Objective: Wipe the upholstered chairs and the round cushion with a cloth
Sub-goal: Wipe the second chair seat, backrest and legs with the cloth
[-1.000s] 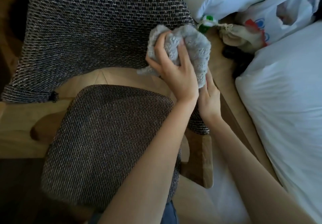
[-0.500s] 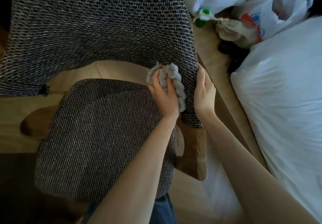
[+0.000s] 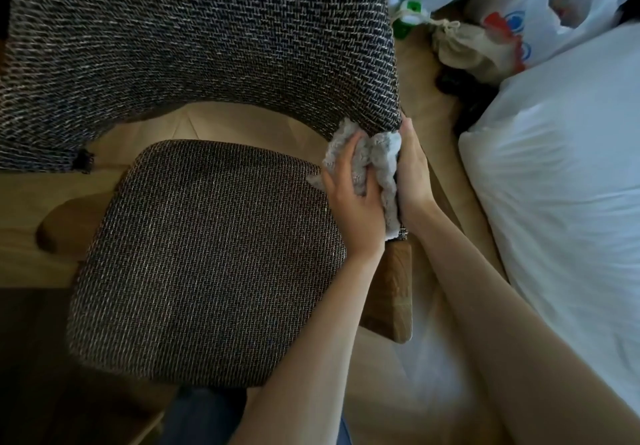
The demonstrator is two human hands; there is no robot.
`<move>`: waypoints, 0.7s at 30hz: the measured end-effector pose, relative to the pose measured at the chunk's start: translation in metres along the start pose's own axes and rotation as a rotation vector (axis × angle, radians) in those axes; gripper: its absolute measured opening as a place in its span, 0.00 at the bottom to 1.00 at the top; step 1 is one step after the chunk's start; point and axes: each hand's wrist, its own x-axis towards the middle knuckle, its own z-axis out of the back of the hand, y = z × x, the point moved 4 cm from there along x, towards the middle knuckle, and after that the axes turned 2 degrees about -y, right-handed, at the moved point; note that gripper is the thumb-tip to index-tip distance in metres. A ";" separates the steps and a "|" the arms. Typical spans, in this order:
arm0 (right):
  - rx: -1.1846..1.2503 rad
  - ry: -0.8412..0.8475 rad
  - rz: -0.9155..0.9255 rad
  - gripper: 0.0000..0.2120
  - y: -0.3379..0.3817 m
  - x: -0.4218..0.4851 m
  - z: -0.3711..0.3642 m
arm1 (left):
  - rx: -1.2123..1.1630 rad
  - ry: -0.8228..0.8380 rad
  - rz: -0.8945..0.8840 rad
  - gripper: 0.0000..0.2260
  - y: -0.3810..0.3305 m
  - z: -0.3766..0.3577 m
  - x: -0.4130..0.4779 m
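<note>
Now I am working on the chair's backrest [image 3: 207, 46], at its lower right end. My left hand [image 3: 353, 202] grips the bunched grey cloth [image 3: 377, 157] against the inner weave, and my right hand [image 3: 414, 174] lies flat-fingered on the outer side, bracing it. Next, I judge, the seat [image 3: 207, 254] wants long strokes. Cloth hides the backrest's tip, and no round cushion or second chair shows.

Both bare forearms reach forward from the lower edge of the view and converge, wrists nearly side by side. The left hand [image 3: 349, 202] is back-up, its fingers curled over a bunched grey cloth [image 3: 379, 153] and gripping it. The right hand [image 3: 414, 177] stands on edge just beside it, fingers straight and pointing away, palm turned toward the cloth and touching it.
</note>
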 end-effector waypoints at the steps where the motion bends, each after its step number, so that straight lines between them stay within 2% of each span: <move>1: -0.001 -0.011 -0.004 0.24 0.000 0.000 0.000 | 0.002 0.013 0.004 0.18 0.006 0.003 0.000; 5: -0.066 -0.094 -0.007 0.23 0.001 -0.001 -0.001 | -0.034 0.104 0.167 0.19 0.037 0.011 -0.010; 7: -0.089 -0.112 -0.005 0.25 0.000 -0.001 0.000 | -0.034 0.133 0.256 0.16 0.050 0.014 -0.015; 11: -0.112 -0.123 -0.020 0.27 0.001 0.000 0.000 | 0.012 0.158 0.380 0.15 0.057 0.014 -0.015; 15: -0.121 -0.134 0.006 0.26 0.003 -0.003 0.001 | -0.009 0.161 0.317 0.14 0.028 0.017 -0.024; 21: -0.116 -0.128 0.003 0.25 0.004 -0.006 0.000 | 0.030 0.129 0.319 0.17 0.016 0.019 -0.052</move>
